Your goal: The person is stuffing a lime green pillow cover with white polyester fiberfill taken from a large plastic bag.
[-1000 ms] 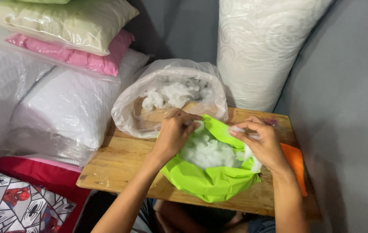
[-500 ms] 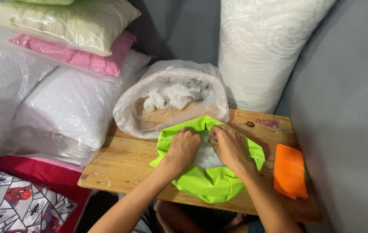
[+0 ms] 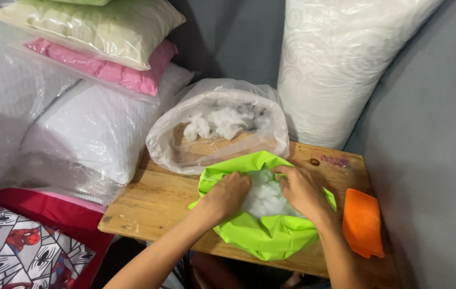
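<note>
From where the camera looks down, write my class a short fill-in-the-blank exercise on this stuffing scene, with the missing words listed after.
1. Both the left hand and the right hand press into white stuffing inside a lime ____ fabric cover.
2. Beside the right hand lies a folded ____ cloth.
3. The clear plastic bag of stuffing sits on the ____ table.

Missing words: green; orange; wooden

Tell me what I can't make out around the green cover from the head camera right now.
- Head view: fingertips of left hand and right hand are buried in the white stuffing.
- Depth of the lime green cover: hidden by its folds.
- Plastic bag contents: blurred by the film.
- Orange cloth: underside hidden.
</note>
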